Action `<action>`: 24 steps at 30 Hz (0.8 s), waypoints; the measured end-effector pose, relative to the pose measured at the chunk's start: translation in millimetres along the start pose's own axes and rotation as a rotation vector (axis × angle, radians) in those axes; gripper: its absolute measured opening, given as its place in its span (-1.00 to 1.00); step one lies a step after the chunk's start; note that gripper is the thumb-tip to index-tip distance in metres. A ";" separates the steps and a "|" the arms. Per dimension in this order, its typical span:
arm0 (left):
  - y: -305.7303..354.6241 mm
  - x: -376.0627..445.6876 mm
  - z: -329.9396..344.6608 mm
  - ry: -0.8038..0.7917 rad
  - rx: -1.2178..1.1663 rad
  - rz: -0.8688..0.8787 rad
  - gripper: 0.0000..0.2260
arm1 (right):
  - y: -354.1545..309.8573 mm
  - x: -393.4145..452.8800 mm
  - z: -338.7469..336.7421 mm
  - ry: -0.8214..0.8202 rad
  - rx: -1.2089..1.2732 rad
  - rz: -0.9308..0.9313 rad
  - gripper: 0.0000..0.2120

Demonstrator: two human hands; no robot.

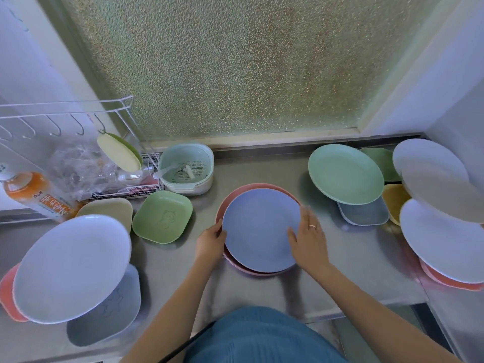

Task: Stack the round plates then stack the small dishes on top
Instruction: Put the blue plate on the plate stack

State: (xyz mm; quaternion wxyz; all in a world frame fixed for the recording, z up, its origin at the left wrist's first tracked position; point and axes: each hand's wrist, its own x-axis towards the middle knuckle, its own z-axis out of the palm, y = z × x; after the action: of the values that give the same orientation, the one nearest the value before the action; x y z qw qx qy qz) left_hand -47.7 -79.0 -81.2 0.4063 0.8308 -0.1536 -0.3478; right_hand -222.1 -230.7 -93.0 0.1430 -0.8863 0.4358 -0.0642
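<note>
**Blue plate seated on pink plate, both hands at the rim**

At the centre of the steel counter (327,258), a blue round plate (259,229) lies on a pink round plate (235,195), offset slightly toward the near side. The left hand (210,243) grips the blue plate's left edge, thumb on top. The right hand (309,238) rests flat on its right rim, fingers spread.

A green round plate (345,174) sits far right, propped on small dishes. A green small dish (162,217) lies left of the stack.
</note>
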 end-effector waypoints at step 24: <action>16.8 -7.6 55.8 0.055 -0.150 -0.068 -0.58 | 61.0 30.8 10.4 -0.042 0.109 0.001 -0.39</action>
State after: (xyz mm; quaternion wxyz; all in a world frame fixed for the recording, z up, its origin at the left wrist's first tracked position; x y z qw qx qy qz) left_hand -91.8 -117.1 -88.4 0.4594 0.8120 -0.0875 -0.3491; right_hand -246.8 -288.3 -122.1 0.2003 -0.8781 0.4289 -0.0693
